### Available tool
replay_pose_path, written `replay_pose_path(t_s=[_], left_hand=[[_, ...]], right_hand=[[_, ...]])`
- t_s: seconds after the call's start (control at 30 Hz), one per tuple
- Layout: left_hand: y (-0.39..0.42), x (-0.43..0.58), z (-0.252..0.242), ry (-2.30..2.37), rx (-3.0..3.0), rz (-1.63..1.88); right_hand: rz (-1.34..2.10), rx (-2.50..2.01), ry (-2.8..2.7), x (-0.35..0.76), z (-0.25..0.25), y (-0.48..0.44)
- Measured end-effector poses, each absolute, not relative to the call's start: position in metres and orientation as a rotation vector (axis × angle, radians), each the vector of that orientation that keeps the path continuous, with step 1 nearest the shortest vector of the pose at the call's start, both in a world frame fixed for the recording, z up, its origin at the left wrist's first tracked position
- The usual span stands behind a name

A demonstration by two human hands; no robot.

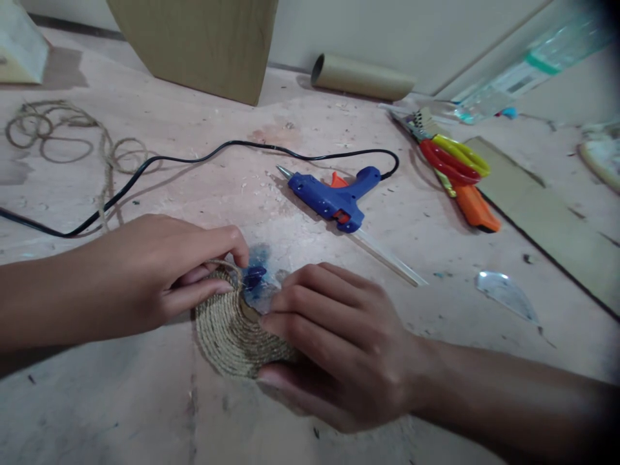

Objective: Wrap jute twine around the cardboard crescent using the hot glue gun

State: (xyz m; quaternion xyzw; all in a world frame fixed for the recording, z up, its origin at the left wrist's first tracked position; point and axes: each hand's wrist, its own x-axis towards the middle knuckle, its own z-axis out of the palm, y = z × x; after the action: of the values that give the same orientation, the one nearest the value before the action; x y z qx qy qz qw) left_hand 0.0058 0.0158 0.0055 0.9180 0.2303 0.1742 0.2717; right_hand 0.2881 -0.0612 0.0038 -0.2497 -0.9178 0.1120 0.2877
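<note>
A piece wound in rows of jute twine point(227, 336) lies low over the table, curved like a half disc, with a bit of bare cardboard at its inner edge. My left hand point(188, 265) pinches the loose twine strand at the piece's upper left edge, thumb and forefinger together. Around the right side of the piece, my right hand point(339, 342) is closed, thumb below and fingers on top, hiding that end. Just beyond the piece is a dark blue stain point(256, 274) on the table. A blue glue gun point(329, 197) with a clear glue stick lies past my hands.
The glue gun's black cord point(232, 143) runs left across the table. Loose twine point(58, 126) coils at the far left. Red-and-yellow scissors point(453, 158) and an orange cutter point(477, 206) lie right, near a cardboard strip point(557, 226). Behind are a cardboard tube point(363, 76) and a plastic bottle point(518, 81).
</note>
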Motion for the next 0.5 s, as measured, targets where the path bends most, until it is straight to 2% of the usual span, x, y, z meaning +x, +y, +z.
replay_pose_path(t_s=[0.2,0.37,0.5], left_hand=[[0.015,0.003,0.004,0.639,2.457,0.486],[0.017,0.004,0.009,0.615,2.481,0.410],[0.010,0.005,0.013,0.599,2.740,0.526]], right_hand=[[0.288,-0.587,-2.497,0.286,0.005,-0.059],[0.294,-0.692,-2.451,0.288,0.005,-0.060],[0.299,-0.723,-2.437,0.289,0.005,-0.062]])
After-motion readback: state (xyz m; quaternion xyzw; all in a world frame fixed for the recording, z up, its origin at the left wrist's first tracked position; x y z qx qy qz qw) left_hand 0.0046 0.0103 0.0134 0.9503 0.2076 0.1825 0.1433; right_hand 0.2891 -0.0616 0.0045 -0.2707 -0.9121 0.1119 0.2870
